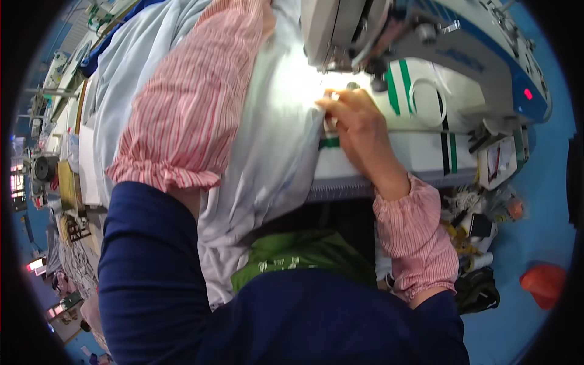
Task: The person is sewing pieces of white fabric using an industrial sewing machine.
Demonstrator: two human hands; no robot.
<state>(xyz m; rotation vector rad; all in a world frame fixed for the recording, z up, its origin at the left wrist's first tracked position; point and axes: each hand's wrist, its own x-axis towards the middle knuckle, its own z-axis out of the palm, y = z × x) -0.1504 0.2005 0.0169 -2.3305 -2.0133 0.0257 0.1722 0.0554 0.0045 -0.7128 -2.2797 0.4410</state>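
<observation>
Pale grey-blue fabric (267, 140) drapes over the sewing table and down into my lap, with its right edge running up to the sewing machine (420, 48). My right hand (359, 125) is closed at that edge, thumb and fingertips pinching the cloth just in front of the machine's lit needle area. Glare washes out the exact stitching spot. Only a sliver of my left hand (268, 21) shows past the striped sleeve cover, at the far side of the fabric. Its fingers are out of sight.
Green and black strips (446, 152) cross the white table top (395, 149) on the right, near a white ring (427, 102). A small white box (497, 159) sits at the table's right end. A red bag (543, 286) lies on the blue floor.
</observation>
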